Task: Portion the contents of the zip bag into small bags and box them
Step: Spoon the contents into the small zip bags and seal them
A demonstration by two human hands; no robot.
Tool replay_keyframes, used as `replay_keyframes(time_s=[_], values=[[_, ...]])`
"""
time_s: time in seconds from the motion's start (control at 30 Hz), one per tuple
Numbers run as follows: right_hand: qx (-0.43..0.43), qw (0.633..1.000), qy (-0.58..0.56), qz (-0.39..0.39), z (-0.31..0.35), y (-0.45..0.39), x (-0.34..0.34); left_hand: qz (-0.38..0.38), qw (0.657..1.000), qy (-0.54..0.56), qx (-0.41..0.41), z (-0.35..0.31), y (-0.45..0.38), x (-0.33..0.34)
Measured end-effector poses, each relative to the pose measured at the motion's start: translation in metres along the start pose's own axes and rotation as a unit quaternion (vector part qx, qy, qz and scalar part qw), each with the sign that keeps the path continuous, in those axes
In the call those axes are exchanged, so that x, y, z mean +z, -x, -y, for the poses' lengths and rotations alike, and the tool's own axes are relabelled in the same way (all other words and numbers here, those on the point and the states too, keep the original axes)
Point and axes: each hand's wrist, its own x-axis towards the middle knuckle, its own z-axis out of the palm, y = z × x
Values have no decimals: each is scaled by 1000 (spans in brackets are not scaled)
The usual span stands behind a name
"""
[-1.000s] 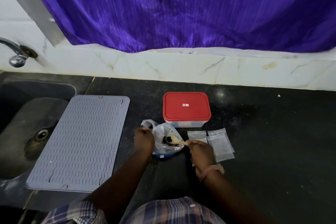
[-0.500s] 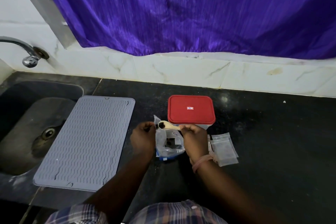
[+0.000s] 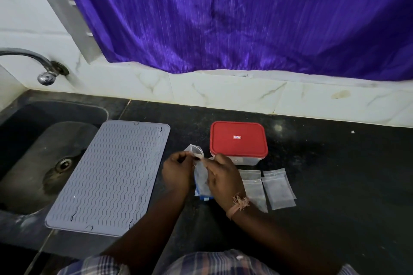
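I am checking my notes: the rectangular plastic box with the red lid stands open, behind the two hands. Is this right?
Not quite: the head view shows the rectangular plastic box closed, its red lid on top. It does stand behind the left hand and right hand.

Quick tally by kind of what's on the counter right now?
Zip bag: 1
Small bag held up in the hands: 1
Small bags lying flat: at least 2
Red-lidded box: 1
Grey mat: 1
Total: at least 6

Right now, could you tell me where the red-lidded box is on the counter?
In the head view, the red-lidded box stands mid-counter, just beyond the right hand, with the grey mat to its left.
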Motion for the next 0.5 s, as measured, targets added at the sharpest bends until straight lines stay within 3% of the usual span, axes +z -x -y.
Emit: replay_keyframes(time_s=[0.1, 0.27, 0.4, 0.5], values=[[29, 997, -48, -56, -5, 5, -6, -16, 1000, 16, -15, -3, -1, 0], [197, 949, -150, -196, -17, 19, -21, -34, 998, 42, -37, -4, -3, -4], [247, 946, -107, -180, -26, 42, -19, -55, 996, 61, -31, -5, 5, -7], [257, 957, -58, -117, -23, 48, -8, -54, 996, 67, -20, -11, 13, -10]])
